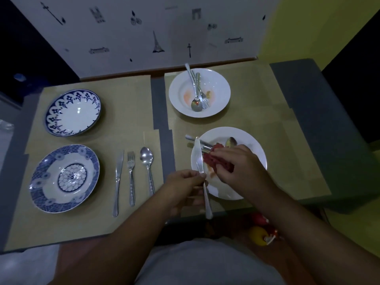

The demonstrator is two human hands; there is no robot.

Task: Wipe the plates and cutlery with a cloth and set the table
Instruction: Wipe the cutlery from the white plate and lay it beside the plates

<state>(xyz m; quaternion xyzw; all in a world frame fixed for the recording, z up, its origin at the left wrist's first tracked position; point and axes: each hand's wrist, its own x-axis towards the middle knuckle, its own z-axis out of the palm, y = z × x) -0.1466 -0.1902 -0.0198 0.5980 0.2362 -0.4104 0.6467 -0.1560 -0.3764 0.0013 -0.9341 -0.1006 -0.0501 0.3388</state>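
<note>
Pinching the knife [199, 159] at its middle, the left hand [185, 184] has thumb and fingertips closed tight on the metal, blade pointing far and handle reaching toward the near edge of the table [298, 140]; that grip leaves the whole blade free to be worked; and the right hand [244, 167] is right there, fingers bunched round the red cloth [216, 159], which looks to be touching the blade's right side above the near white plate [246, 136]; sensible spot, I'd say, since whatever comes off lands on a plate that is dirty anyway, with an orange smear just near of the cloth; more work waits in that plate, a dirty spoon [231, 141] by its far rim and other handles [190, 138] poking out far-left under the blade; beyond it, the far white plate [224, 85] shows smears of its own and a pile of cutlery [197, 89] lying in the bowl; now look left, because that's where this is heading; the far blue plate [73, 112] and the near blue plate [64, 177] sit clean, and just right of the near one a laid knife [118, 182], laid fork [131, 175] and laid spoon [147, 167] lie side by side, handles toward the person; so I reckon roughly half done, with the right side not yet wiped or laid.
</note>
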